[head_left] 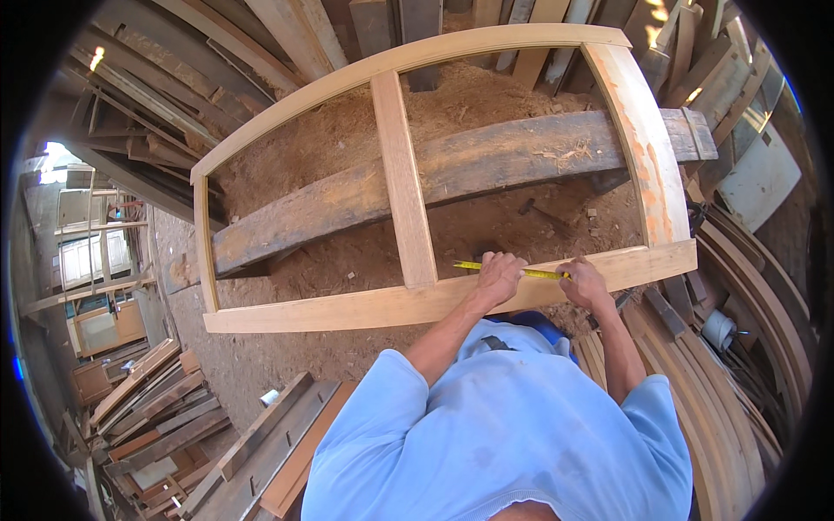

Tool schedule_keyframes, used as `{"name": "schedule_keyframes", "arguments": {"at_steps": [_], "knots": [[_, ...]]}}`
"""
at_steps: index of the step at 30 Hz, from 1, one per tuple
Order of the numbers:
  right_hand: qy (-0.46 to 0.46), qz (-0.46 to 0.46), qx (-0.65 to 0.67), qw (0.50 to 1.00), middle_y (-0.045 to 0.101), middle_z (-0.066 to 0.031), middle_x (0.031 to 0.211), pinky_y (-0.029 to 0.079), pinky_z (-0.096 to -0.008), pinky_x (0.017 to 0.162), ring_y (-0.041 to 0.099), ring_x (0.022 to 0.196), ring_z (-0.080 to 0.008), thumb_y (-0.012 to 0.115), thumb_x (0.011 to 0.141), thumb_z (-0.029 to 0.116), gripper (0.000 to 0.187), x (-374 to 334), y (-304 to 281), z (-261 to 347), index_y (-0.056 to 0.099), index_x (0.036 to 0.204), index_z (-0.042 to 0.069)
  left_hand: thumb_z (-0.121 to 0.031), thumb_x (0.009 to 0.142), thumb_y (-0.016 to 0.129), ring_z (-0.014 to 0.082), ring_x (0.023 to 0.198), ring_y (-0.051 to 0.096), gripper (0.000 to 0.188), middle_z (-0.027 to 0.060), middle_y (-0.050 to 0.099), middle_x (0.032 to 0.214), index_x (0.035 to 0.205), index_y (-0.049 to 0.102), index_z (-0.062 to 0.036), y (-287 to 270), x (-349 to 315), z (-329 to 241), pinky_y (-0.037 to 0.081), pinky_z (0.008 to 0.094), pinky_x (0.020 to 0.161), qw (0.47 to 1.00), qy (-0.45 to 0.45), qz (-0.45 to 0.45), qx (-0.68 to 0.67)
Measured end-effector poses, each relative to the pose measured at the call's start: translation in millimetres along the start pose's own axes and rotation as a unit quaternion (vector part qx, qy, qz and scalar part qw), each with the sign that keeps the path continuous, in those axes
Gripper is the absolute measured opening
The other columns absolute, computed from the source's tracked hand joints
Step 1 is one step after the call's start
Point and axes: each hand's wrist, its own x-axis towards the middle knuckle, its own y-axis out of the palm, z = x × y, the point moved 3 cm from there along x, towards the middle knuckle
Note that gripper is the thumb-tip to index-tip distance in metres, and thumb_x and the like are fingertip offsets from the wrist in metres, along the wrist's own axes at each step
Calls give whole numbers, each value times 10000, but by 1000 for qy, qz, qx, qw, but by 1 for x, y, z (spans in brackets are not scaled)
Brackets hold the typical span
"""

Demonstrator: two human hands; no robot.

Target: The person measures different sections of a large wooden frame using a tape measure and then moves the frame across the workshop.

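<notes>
Both hands (500, 276) hold a yellow tape measure (542, 274) along a pale wooden frame (334, 309).

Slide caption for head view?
Left hand and right hand hold a yellow tape measure along the near rail of a wooden frame lying over a weathered plank.

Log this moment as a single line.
left hand: gripping yellow tape measure | right hand: gripping it farther right | wooden frame: beneath hands, above dark plank

Shirt (521, 408): light blue, loose, creased, with faint darker smudges
Sleeves (373, 412): same light blue, wide, ending near the elbows
Neckline (521, 498): rounded, with a narrow band
Lower garment (546, 325): darker blue, mostly hidden
Forearms (446, 338): bare
Hands (501, 276): bare
</notes>
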Motion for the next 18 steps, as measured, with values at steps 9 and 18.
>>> {"name": "schedule_keyframes", "arguments": {"at_steps": [9, 18], "knots": [[-44, 78, -7, 996, 670, -166, 1158, 459, -446, 1020, 560, 1180, -367, 643, 814, 253, 328, 49, 9, 19, 709, 1118, 149, -140, 915, 555, 306, 934, 596, 81, 97, 624, 896, 938, 630, -121, -8, -1, 62, 367, 468, 793, 992, -98, 66, -32], [-74, 50, 1, 996, 687, -167, 1089, 473, -439, 972, 589, 1076, -350, 643, 812, 215, 275, 71, 18, 38, 717, 1031, 67, -132, 904, 541, 315, 930, 582, 62, 92, 606, 888, 918, 600, -141, 0, -17, 91, 358, 467, 786, 988, -145, 30, -46]]}}
